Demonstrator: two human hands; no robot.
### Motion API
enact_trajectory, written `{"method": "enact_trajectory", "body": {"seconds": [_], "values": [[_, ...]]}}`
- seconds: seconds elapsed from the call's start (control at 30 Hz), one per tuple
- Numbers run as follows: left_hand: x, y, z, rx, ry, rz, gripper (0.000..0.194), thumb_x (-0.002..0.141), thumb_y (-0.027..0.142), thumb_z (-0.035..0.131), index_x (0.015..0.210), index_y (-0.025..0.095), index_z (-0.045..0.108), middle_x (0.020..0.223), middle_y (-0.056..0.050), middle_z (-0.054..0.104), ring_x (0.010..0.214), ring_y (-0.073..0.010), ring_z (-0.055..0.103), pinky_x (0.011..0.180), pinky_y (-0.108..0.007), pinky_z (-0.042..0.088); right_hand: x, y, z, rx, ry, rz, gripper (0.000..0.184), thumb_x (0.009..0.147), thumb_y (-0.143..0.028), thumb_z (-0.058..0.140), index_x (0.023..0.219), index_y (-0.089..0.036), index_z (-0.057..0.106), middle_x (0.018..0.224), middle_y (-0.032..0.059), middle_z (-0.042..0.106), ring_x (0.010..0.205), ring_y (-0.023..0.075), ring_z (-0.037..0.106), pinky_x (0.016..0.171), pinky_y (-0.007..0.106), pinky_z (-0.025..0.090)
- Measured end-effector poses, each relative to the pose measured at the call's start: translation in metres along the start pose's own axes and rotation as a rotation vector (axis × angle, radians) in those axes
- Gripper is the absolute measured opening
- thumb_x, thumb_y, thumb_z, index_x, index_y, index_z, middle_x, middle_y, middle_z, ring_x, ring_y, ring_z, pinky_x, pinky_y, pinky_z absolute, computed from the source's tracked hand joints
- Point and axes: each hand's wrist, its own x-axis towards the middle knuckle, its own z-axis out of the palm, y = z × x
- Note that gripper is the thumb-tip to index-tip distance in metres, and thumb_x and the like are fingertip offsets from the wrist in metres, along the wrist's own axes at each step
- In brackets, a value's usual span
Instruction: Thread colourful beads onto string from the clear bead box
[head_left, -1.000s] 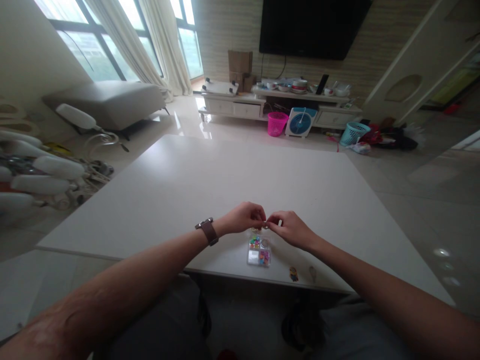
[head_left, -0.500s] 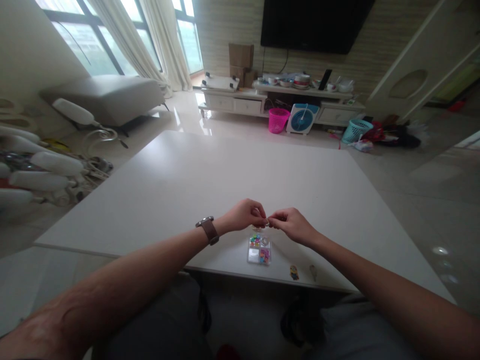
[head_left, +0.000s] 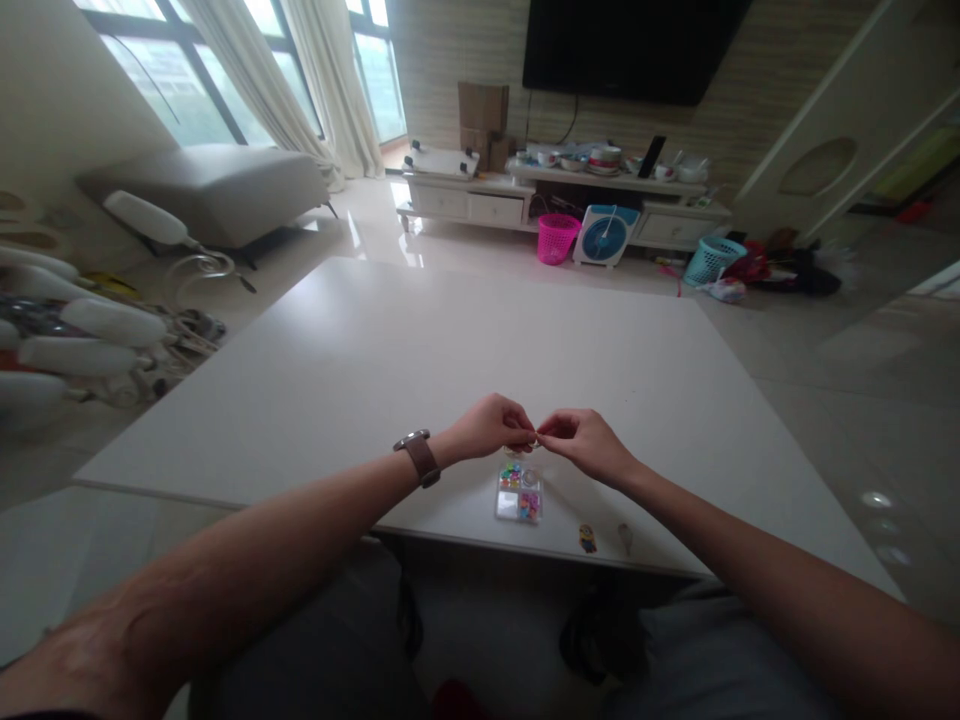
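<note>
My left hand (head_left: 496, 425), with a brown-strapped watch (head_left: 418, 458) on its wrist, is closed in a pinch just above the white table. The fingertips of my right hand (head_left: 585, 440) are pinched too and meet those of the left. Something small and pale shows between them, too small to make out. Right below the hands lies a clear compartment box (head_left: 508, 507). Bright multicoloured beads (head_left: 511, 476) fill one compartment, pink, orange and blue pieces (head_left: 529, 506) another, and a coiled pale strand (head_left: 530, 478) a third.
Near the front edge of the white table (head_left: 465, 340) lie a yellow and blue cartoon figure (head_left: 586, 539) and a small pale piece (head_left: 625, 538). White padded chair parts (head_left: 112, 320) stand on the left. Beyond the table are a pink basket (head_left: 556, 240) and a fan (head_left: 604, 237).
My right hand has shifted slightly up, and its fingertips are now closer against the left ones. The pale bit between them shows less. The box and figure lie as before.
</note>
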Motion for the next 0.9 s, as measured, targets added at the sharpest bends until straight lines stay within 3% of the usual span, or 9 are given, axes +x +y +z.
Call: {"method": "enact_trajectory", "body": {"seconds": [0.27, 0.57, 0.9], "values": [[-0.001, -0.001, -0.001, 0.011, -0.077, 0.014, 0.037, 0.072, 0.043, 0.081, 0.081, 0.009, 0.069, 0.074, -0.011, 0.075, 0.071, -0.0174, 0.072, 0.069, -0.03, 0.06, 0.002, 0.004, 0.002, 0.036, -0.031, 0.0, 0.014, 0.075, -0.027, 0.07, 0.081, -0.015, 0.07, 0.073, 0.0032, 0.07, 0.069, 0.0156, 0.064, 0.062, 0.025, 0.049], [-0.003, 0.006, -0.013, 0.225, 0.029, 0.03, 0.022, 0.086, 0.031, 0.067, 0.092, 0.01, 0.069, 0.08, -0.01, 0.075, 0.067, -0.0161, 0.072, 0.061, -0.025, 0.057, -0.006, -0.003, 0.006, -0.241, -0.242, -0.141, 0.009, 0.072, -0.013, 0.062, 0.076, -0.016, 0.069, 0.067, -0.0015, 0.065, 0.062, 0.012, 0.057, 0.059, 0.023, 0.042], [-0.005, 0.007, -0.011, 0.36, 0.018, 0.08, 0.012, 0.085, 0.022, 0.062, 0.089, 0.012, 0.068, 0.095, -0.011, 0.075, 0.066, -0.0148, 0.073, 0.057, -0.021, 0.055, -0.01, -0.001, 0.017, -0.56, -0.261, -0.259, 0.012, 0.078, -0.012, 0.06, 0.078, -0.018, 0.07, 0.073, 0.0005, 0.068, 0.064, 0.0127, 0.056, 0.063, 0.023, 0.038]]}}
